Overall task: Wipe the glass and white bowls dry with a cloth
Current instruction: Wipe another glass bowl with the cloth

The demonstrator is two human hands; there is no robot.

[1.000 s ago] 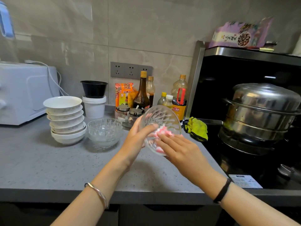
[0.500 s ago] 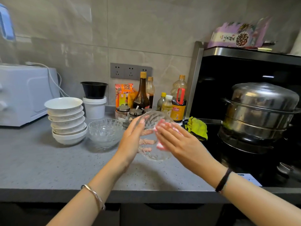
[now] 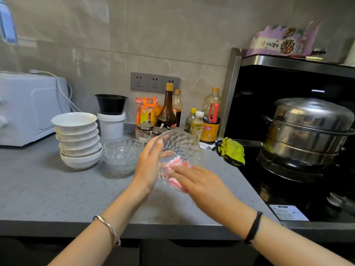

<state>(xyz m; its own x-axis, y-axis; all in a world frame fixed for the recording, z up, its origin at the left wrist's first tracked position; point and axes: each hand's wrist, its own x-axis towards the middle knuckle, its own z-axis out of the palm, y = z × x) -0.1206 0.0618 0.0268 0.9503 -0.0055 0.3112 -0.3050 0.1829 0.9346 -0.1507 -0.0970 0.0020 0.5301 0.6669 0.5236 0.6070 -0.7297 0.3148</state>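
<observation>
A cut-glass bowl (image 3: 179,145) is held tilted on its side above the grey counter. My left hand (image 3: 148,166) grips its left rim. My right hand (image 3: 199,182) presses a pink and white cloth (image 3: 177,163) against the bowl's lower part with straight fingers. The cloth shows through the glass. A stack of glass bowls (image 3: 123,154) stands on the counter to the left. Beside it stands a stack of several white bowls (image 3: 76,139).
Behind the bowl are sauce bottles (image 3: 169,108), jars and a white tub (image 3: 111,123) with a black bowl on it. A white microwave (image 3: 28,106) is far left. A yellow-green cloth (image 3: 232,150) lies by the black stove, which carries a steel steamer pot (image 3: 307,135).
The bowl was turned in my hands, first lower and more upright, now tilted again. My right hand with the cloth slid from the bowl's right side down to its lower edge.
</observation>
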